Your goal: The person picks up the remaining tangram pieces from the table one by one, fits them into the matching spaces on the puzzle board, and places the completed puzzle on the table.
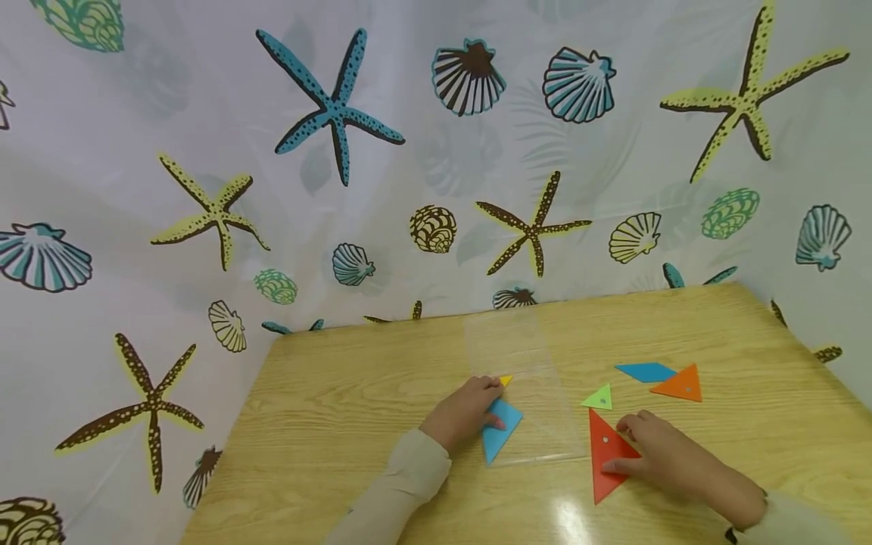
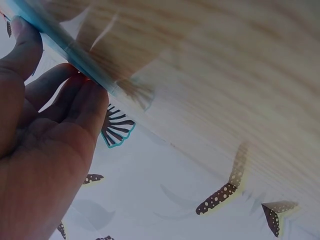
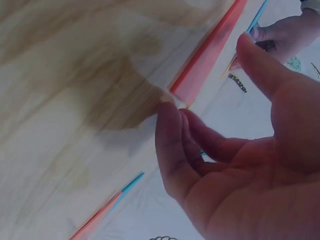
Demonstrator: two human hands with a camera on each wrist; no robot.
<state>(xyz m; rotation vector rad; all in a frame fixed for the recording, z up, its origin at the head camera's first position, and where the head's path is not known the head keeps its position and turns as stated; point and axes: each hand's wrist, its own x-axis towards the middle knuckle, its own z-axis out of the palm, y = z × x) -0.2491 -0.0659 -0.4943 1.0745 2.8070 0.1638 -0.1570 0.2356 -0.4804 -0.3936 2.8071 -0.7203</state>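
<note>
On a wooden table, my left hand (image 1: 466, 412) holds a light blue tangram piece (image 1: 496, 445), thumb on its face and fingers at its far edge. A yellow piece (image 1: 506, 380) shows only a corner past those fingers. Both pieces overlap the left side of a clear plastic sheet (image 1: 538, 443). My right hand (image 1: 671, 458) grips a red tangram triangle (image 1: 598, 454) to the right of the sheet, thumb on top and fingertips along its upper edge. In the right wrist view the red triangle (image 3: 207, 55) is seen almost edge-on between thumb and fingers.
A small light green triangle (image 1: 601, 397) lies just beyond the red one. Farther right, a blue parallelogram (image 1: 646, 372) meets an orange triangle (image 1: 683, 384). A white curtain (image 1: 409, 136) with starfish and shell prints hangs behind the table and along its sides.
</note>
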